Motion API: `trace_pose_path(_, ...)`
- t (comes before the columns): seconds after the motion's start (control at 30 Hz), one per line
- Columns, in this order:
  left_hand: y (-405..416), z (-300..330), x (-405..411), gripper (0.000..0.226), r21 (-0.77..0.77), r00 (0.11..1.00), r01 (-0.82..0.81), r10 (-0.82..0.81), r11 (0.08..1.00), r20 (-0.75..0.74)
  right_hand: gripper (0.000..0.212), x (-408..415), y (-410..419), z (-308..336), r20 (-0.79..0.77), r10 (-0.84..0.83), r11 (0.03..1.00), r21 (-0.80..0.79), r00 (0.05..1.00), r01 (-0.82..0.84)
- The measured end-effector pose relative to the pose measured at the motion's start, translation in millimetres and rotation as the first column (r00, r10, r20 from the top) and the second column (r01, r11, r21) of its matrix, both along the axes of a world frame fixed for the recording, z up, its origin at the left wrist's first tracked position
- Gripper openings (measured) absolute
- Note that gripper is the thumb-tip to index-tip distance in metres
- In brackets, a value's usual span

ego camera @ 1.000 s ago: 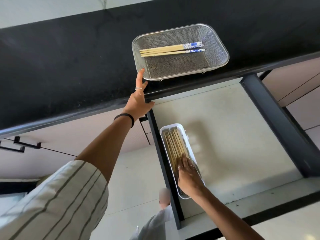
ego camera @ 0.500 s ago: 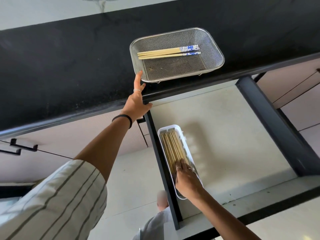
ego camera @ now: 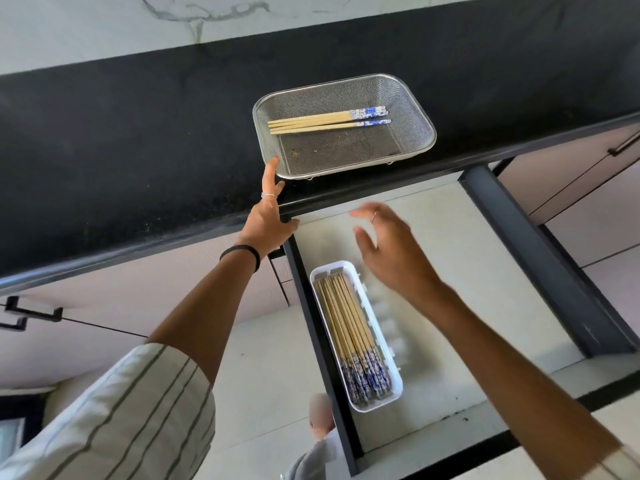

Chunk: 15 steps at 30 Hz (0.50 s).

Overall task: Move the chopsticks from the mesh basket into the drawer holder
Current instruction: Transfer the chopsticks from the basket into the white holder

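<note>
No legible text, seemingly.

1. A black stone countertop (ego camera: 121,133) runs across, with a pale veined marble wall (ego camera: 104,26) behind it.
2. Below are beige cabinet fronts (ego camera: 138,289) with dark handles (ego camera: 31,315).
3. The floor (ego camera: 263,393) is pale tile.

Two bare forearms in view. Left hand (ego camera: 268,221): thin silver ring (ego camera: 267,194) on one finger; black band (ego camera: 242,252) round the wrist, narrow and plain. Left sleeve (ego camera: 114,417): loose, cream-white cloth with thin grey-green stripes, ending near the elbow. Right hand (ego camera: 391,249): blurred, a thin ring (ego camera: 374,217) on one finger. Striped cloth of the same kind at the lower right corner (ego camera: 623,462).
</note>
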<state>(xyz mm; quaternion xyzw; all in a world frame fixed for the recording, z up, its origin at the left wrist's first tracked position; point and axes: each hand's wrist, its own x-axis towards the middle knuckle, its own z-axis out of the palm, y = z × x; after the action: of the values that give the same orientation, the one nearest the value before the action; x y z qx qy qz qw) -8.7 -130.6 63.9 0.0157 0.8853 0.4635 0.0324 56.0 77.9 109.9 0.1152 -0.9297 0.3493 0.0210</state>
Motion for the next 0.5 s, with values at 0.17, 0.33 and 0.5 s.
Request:
trace_pose_path(0.17,0.6,-0.2,1.5,0.111,-0.006,1.0,0.008,-0.008,1.0,-0.006,0.032,-89.4,0.6,25.8,-0.081,-0.006,0.99,0.139,0.997,0.017)
trace_pose_path(0.33,1.7,-0.2,-0.1,0.109,-0.028,1.0,0.011,-0.011,1.0,-0.006,0.048,-171.6,5.7,23.9,0.052,-0.007,0.931,0.366,0.999,-0.013)
trace_pose_path(0.5,0.6,-2.7,-1.8,0.109,-0.046,1.0,0.001,-0.002,0.999,-0.015,0.07,-215.0,-2.3,11.1,0.238,0.046,0.821,0.544,0.97,-0.172)
